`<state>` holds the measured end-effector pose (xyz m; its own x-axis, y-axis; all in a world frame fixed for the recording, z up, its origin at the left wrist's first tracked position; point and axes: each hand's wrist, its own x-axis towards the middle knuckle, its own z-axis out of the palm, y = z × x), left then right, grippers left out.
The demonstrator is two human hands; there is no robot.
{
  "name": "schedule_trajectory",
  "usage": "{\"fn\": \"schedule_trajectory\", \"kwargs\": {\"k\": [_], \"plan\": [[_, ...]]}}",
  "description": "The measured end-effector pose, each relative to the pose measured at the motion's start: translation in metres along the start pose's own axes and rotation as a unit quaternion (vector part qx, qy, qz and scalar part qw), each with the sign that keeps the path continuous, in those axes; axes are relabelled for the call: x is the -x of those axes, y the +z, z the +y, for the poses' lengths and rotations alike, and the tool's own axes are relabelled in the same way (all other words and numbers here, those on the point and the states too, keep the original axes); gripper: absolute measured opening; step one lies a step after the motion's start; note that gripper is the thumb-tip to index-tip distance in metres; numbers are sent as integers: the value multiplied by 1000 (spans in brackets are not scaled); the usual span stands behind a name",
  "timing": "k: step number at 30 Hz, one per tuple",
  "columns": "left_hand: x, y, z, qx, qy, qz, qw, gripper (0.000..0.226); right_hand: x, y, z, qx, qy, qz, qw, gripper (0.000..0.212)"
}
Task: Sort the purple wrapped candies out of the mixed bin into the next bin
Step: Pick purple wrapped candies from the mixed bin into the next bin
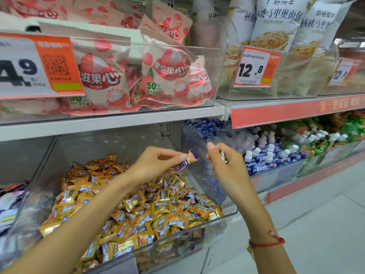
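A clear mixed bin (221, 219) on the lower shelf holds several gold, orange and purple wrapped candies. My left hand (158, 162) hovers above its back right corner and pinches a purple wrapped candy (187, 160) between thumb and fingertips. My right hand (221, 161) is just to the right, over the wall to the neighbouring bin (276, 173), and its curled fingers pinch a small wrapped candy (223, 156), mostly hidden. A few purple candies (184, 199) lie among the gold ones.
The neighbouring bin on the right holds blue pouches with white caps (266, 153). Green packs (324, 147) fill a bin further right. An upper shelf (118, 119) with red-and-white snack bags (167, 76) and price tags overhangs the bins. At far left lies another bin of packets (9, 202).
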<state>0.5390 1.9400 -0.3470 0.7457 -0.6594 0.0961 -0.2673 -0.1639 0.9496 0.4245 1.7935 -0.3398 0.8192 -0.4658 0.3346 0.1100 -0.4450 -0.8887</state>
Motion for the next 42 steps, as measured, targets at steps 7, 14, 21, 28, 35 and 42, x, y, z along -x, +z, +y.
{"fn": "schedule_trajectory", "kwargs": {"k": [7, 14, 21, 28, 35, 42], "plan": [[15, 14, 25, 133, -64, -74, 986, 26, -1, 15, -1, -29, -15, 14, 999, 21], [-5, 14, -12, -170, -2, -62, 984, 18, -3, 6, -2, -79, 28, 56, 995, 28], [-35, 52, -44, -503, -12, -206, 839, 42, 3, 0, -6, -131, 8, -54, 990, 16], [-12, 14, -35, -325, -14, -40, 945, 21, 1, 3, -6, -22, -36, -50, 998, 44], [41, -6, 0, 30, -41, 57, 997, 16, 5, 15, 4, 108, -44, -58, 992, 48], [74, -10, 22, 19, -33, 114, 993, 21, 10, 29, -10, 48, -83, -115, 989, 37]]}}
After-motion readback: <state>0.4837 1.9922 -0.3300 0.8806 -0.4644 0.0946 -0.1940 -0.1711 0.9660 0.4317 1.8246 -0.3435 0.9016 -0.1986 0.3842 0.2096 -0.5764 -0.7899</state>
